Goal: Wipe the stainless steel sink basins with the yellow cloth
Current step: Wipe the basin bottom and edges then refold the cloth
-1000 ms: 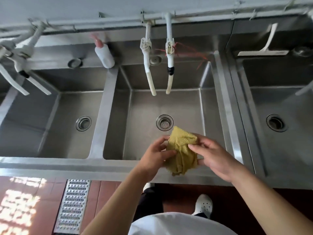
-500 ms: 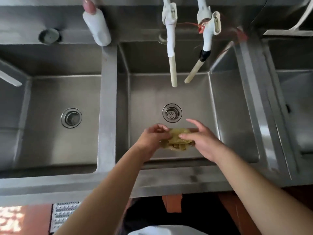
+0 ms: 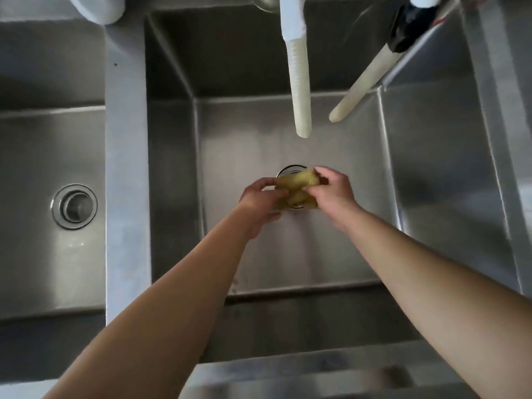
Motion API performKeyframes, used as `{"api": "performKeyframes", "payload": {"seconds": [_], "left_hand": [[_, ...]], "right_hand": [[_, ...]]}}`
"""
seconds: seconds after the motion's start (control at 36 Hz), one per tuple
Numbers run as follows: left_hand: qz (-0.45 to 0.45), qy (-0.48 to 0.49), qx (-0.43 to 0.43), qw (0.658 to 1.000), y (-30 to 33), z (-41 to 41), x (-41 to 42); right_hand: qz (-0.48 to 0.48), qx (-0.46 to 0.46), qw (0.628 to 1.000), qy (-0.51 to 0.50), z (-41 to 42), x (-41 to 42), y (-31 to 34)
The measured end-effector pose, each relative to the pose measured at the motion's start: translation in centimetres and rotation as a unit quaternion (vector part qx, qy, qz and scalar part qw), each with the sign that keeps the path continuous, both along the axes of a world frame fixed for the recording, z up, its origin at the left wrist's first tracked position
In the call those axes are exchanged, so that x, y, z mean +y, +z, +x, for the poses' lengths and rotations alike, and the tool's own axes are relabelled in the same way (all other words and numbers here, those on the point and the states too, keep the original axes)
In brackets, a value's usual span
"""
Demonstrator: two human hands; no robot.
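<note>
The yellow cloth (image 3: 299, 187) is bunched into a small wad, held low inside the middle stainless steel basin (image 3: 431, 182), right over its drain. My left hand (image 3: 260, 201) grips the wad's left side. My right hand (image 3: 331, 194) grips its right side and top. The cloth and hands hide most of the drain; only a bit of its rim (image 3: 289, 168) shows. I cannot tell whether the cloth touches the basin floor.
Two pale hose spouts (image 3: 300, 90) (image 3: 362, 87) hang over the middle basin's back half. A steel divider (image 3: 125, 168) separates it from the left basin with its drain (image 3: 74, 205). A white bottle (image 3: 98, 7) stands at the back. The right basin's edge (image 3: 515, 139) shows.
Both hands have carried the cloth from above the front rim down and forward into the middle basin, over the drain. The cloth went from hanging loose to a tight wad. The camera leaned closer.
</note>
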State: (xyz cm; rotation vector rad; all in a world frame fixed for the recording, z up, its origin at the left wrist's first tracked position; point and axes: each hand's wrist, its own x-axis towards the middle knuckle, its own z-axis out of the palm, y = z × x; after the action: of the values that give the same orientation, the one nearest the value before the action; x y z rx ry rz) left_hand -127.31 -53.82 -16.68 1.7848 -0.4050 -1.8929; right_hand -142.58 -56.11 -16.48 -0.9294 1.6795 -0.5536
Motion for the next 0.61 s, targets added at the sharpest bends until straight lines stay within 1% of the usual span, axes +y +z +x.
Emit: {"api": "performKeyframes", "payload": {"seconds": [0.08,0.17,0.31,0.36,0.39,0.42,0.44,0.47,0.5,0.56,0.61], "left_hand": [[0.008,-0.028,-0.041,0.999,-2.4,-1.2,-1.1],[0.002,-0.095,-0.080,0.992,-4.1,-1.7,-1.8],[0.000,-0.249,-0.105,0.963,-4.8,-1.4,-1.4],[0.002,-0.281,-0.113,0.953,-5.1,-1.0,-1.0],[0.000,-0.280,-0.115,0.953,-5.2,-0.8,-0.8],[-0.004,-0.270,-0.115,0.956,-5.4,-0.7,-0.6],[-0.010,-0.261,-0.116,0.958,-5.6,-0.6,-0.4],[-0.017,-0.255,-0.124,0.959,-5.7,-0.4,0.0],[-0.024,-0.249,-0.138,0.958,-5.8,-0.2,0.3],[-0.040,-0.242,-0.185,0.952,-6.1,0.4,0.8],[-0.051,-0.239,-0.221,0.944,-6.3,1.3,1.5]], "right_hand": [[-0.037,0.106,0.993,0.027,-0.2,-0.9,-2.9],[-0.029,0.186,0.980,0.057,-0.6,-1.1,-4.6],[-0.026,0.202,0.964,0.171,-1.2,-1.0,-6.2],[-0.029,0.226,0.950,0.212,-1.0,-0.7,-6.6],[-0.041,0.262,0.934,0.241,-0.8,-0.5,-6.9],[-0.058,0.318,0.903,0.283,-0.7,-0.5,-7.2],[-0.075,0.376,0.865,0.325,-0.5,-0.4,-7.3],[-0.097,0.421,0.827,0.361,-0.3,-0.2,-7.5],[-0.108,0.446,0.802,0.382,-0.1,0.0,-7.7],[-0.116,0.459,0.782,0.406,0.2,0.2,-8.0],[-0.112,0.459,0.772,0.425,0.4,0.7,-8.4]]}}
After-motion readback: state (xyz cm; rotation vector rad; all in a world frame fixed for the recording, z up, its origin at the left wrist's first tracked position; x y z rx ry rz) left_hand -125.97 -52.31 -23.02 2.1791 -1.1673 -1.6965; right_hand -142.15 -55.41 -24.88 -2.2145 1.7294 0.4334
